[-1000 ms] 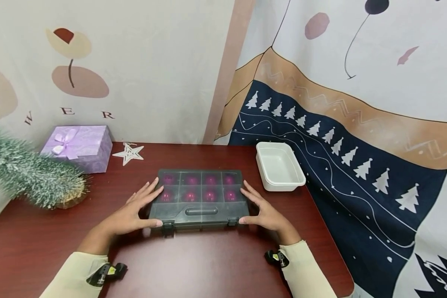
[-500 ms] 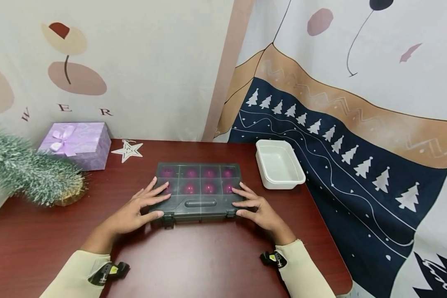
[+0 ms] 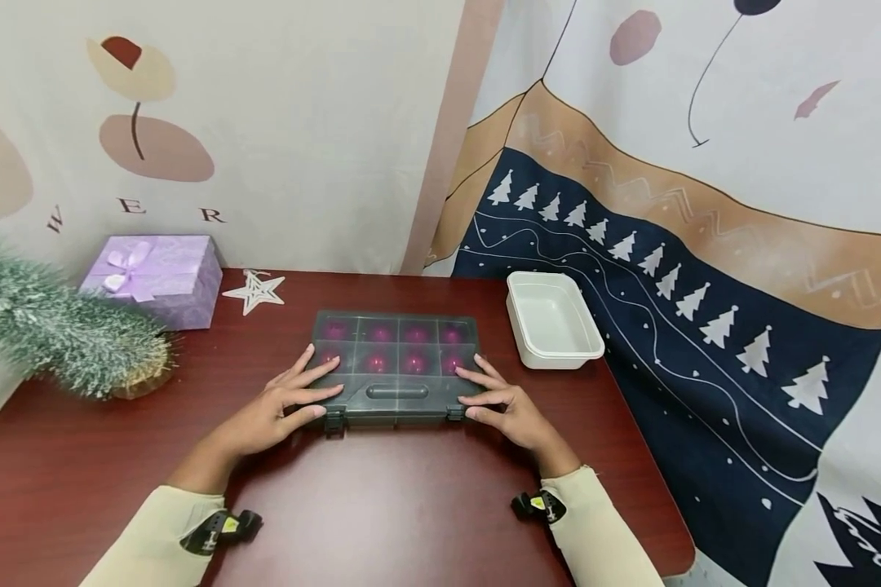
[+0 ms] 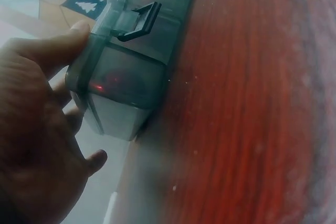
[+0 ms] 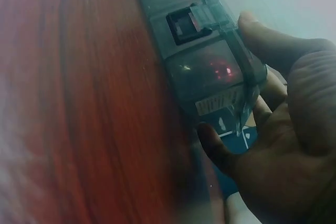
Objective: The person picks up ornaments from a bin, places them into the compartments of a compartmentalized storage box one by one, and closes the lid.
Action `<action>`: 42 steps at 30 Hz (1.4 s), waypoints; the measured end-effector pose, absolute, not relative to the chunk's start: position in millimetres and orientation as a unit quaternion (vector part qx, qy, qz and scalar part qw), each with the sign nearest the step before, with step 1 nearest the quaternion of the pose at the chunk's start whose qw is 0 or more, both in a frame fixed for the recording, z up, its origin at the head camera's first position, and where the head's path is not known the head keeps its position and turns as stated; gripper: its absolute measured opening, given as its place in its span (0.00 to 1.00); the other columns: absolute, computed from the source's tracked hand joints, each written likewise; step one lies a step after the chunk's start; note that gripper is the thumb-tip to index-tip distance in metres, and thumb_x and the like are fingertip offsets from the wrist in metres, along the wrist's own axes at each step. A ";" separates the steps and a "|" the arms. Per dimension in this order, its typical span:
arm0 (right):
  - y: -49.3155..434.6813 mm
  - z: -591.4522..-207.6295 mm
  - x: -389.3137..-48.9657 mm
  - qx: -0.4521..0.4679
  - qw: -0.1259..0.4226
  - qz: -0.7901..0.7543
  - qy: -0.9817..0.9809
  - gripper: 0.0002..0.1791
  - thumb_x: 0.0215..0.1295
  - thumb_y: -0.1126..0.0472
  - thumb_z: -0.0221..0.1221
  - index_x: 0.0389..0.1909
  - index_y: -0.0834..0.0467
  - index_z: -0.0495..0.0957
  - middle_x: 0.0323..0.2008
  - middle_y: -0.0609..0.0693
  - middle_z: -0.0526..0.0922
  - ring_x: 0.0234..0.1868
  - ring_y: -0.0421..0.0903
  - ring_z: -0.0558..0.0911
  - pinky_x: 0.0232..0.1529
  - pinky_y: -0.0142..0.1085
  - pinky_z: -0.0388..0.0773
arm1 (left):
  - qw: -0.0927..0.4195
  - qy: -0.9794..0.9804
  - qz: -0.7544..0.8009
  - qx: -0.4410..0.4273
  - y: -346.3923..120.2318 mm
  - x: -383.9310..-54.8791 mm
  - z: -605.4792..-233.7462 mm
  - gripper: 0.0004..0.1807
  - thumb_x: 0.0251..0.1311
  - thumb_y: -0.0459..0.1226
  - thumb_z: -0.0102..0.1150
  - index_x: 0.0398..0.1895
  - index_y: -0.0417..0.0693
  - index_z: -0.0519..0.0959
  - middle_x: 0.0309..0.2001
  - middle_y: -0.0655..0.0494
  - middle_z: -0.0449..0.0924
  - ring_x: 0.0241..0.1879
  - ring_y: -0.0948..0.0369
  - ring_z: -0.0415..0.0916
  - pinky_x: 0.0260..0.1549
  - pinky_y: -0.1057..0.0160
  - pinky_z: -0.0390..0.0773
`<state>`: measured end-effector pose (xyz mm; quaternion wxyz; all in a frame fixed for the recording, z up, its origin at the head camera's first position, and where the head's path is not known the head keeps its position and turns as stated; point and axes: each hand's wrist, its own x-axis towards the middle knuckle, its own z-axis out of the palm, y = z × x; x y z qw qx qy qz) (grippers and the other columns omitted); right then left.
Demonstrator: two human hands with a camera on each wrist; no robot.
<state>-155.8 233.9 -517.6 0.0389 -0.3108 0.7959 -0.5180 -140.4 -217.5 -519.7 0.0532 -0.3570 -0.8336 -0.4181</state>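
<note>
A grey see-through plastic compartment box (image 3: 395, 379) lies on the table, its lid down. Several shiny pinkish-red balls (image 3: 378, 364) show through the lid, in two rows of compartments. My left hand (image 3: 272, 416) rests on the box's left front corner, fingers spread over the lid, thumb at the front edge. At the right front corner my right hand (image 3: 510, 414) touches the lid the same way. In the left wrist view a front latch (image 4: 139, 22) sticks outward. Another latch (image 5: 189, 23) shows in the right wrist view; whether it is fastened I cannot tell.
A white rectangular container (image 3: 555, 322) stands behind and right of the box. On the left are a frosted miniature tree (image 3: 59, 326), a purple gift box (image 3: 157, 281) and a white star ornament (image 3: 254, 291). The table (image 3: 404, 514) ends at a rounded right corner.
Both hands have moved inward from the box's sides, so more of their fingers lie on the lid. The box has slid slightly away from me. The view has tilted a little.
</note>
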 end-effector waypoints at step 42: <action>214.1 -536.5 -154.5 -0.349 -0.112 -0.490 0.791 0.26 0.46 0.83 0.74 0.48 0.60 0.90 0.69 0.68 0.83 0.81 0.72 0.66 0.86 0.35 0.55 | 0.112 -0.844 -0.411 -0.326 -193.2 -129.2 -535.0 0.43 0.44 0.16 0.77 0.63 0.60 0.87 0.78 0.61 0.76 0.85 0.65 0.53 0.58 0.17 0.59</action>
